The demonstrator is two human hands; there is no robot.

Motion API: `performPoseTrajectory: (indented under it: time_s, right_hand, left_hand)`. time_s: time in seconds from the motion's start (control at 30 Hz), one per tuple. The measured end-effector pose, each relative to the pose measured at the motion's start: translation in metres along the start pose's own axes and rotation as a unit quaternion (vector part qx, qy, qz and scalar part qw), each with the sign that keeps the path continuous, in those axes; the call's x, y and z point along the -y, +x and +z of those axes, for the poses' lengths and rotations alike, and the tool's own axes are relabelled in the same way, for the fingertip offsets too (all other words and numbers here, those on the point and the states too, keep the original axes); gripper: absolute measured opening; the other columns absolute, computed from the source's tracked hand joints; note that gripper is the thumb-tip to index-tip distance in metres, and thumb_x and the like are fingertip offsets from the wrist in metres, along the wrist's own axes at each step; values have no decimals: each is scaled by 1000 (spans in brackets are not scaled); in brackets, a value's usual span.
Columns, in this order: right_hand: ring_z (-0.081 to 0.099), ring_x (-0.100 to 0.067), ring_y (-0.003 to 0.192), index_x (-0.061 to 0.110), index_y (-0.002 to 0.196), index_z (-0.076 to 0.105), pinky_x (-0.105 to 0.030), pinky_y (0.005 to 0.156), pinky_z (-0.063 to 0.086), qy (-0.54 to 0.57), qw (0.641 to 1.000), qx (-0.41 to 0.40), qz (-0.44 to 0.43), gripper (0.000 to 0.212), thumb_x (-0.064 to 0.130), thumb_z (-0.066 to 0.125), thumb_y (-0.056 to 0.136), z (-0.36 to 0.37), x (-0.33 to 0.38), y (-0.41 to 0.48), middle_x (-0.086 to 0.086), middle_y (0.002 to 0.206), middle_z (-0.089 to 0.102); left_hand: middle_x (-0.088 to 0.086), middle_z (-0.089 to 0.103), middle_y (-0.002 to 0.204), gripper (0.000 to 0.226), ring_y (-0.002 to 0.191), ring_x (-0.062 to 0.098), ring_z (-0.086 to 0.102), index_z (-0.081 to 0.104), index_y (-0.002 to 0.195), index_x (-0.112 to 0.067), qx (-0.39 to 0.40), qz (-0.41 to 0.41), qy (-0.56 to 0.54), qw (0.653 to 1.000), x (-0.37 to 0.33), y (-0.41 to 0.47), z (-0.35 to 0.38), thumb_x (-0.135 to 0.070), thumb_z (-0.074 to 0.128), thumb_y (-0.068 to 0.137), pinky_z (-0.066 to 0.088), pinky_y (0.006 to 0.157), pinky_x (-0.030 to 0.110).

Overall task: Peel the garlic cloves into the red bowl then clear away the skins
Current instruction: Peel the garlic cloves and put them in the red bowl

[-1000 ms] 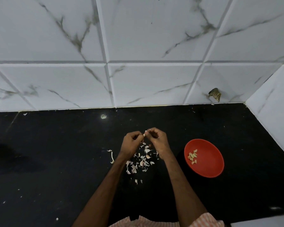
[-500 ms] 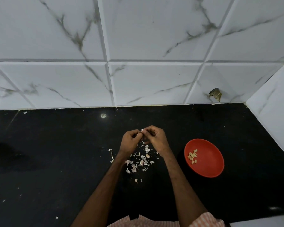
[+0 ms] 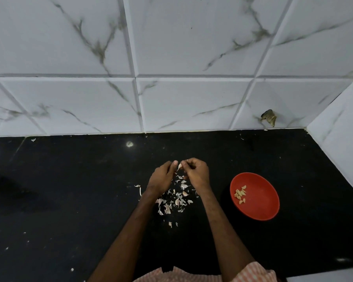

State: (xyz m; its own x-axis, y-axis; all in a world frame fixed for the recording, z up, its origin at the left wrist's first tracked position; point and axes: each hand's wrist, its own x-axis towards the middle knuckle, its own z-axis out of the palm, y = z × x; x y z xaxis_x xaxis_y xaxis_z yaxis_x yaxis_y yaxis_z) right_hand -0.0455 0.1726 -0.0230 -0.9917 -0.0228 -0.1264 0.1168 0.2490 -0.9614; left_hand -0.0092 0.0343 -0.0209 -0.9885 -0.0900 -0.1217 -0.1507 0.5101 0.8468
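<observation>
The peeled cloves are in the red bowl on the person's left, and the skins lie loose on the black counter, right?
Not quite. The head view shows the red bowl on the person's right, not left. The peeled cloves are in it, and the skins lie loose on the black counter.

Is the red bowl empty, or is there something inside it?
Not empty. The red bowl holds a small cluster of peeled garlic cloves on its left side; the rest of its inside is bare.
</observation>
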Motion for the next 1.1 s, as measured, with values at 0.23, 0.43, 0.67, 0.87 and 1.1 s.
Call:
performPoseTrajectory:
  time_s: [0.23, 0.43, 0.67, 0.87, 1.1]
  right_hand:
    - [70, -10, 62, 6, 89, 69, -23, 51, 55, -4, 1000, -5, 7, 10, 13, 66, 95, 0, 1, 1, -7, 78, 73]
    - [67, -10, 63, 9, 93, 70, -25, 53, 56, -45, 999, 26, -6, 21, 20, 56, 102, -2, 0, 2, -4, 76, 72]
    - [64, -6, 69, 15, 89, 62, -24, 63, 53, -184, 978, 46, -90, 13, 19, 57, 101, 2, 1, -2, 3, 78, 65]
    - [64, -18, 73, 18, 88, 59, -37, 70, 52, -334, 938, 25, -85, 26, 33, 45, 104, 5, 13, -4, 0, 79, 65]
    - [48, -7, 50, 18, 75, 54, -26, 53, 38, -304, 944, 15, -125, 35, 30, 45, 106, 7, 15, -7, 9, 57, 50]
  left_hand:
    - [3, 67, 75, 22, 62, 12, 58, 54, 82, -25, 17, 34, -3, 999, 8, 7, 5, -24, 49, 103, 46, 60, 31]
    - [-3, 59, 69, 22, 56, 7, 49, 51, 81, -30, 20, 33, 12, 999, 9, 5, 1, -27, 49, 103, 39, 53, 24]
    - [4, 65, 74, 30, 68, 21, 61, 55, 78, -24, 43, 13, -5, 999, 4, 10, 3, -27, 43, 105, 50, 68, 41]
    - [-6, 53, 60, 39, 55, 9, 45, 54, 67, -20, 26, -10, -74, 997, -1, 8, 4, -23, 45, 104, 38, 60, 32]
    - [-5, 45, 61, 36, 48, 0, 37, 52, 77, -11, 105, -53, -214, 970, -13, 7, -3, -16, 34, 108, 32, 47, 13]
